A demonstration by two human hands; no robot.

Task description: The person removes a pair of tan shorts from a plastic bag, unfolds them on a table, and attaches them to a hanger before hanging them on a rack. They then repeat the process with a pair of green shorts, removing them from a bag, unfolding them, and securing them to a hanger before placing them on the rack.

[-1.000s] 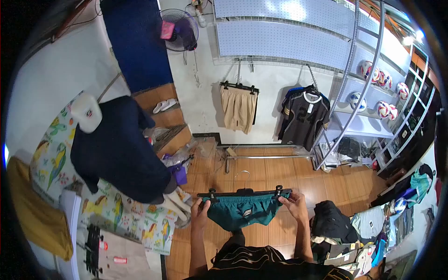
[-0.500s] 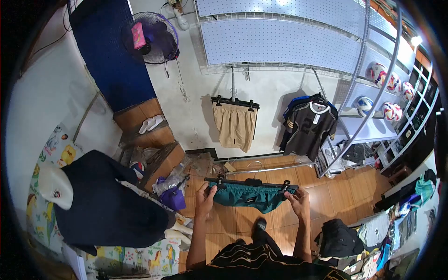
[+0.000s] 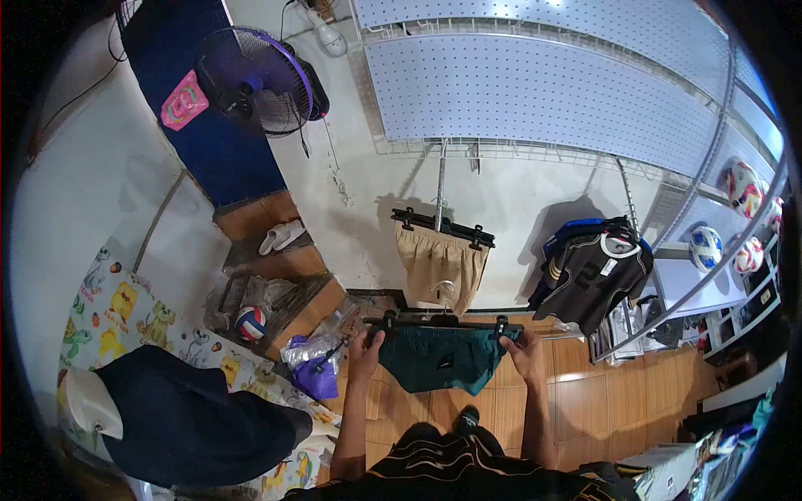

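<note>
We hold the black clip hanger level at chest height, left hand and right hand clenched on its ends, teal shorts clipped beneath, so hanging seems next, needing its hook lifted toward the wall rail beside the beige shorts.

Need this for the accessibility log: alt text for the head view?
Both hands, left hand and right hand, hold up a black clip hanger with teal shorts clipped to it. Behind, tan shorts and a black jersey hang on the wall below a pegboard.
</note>
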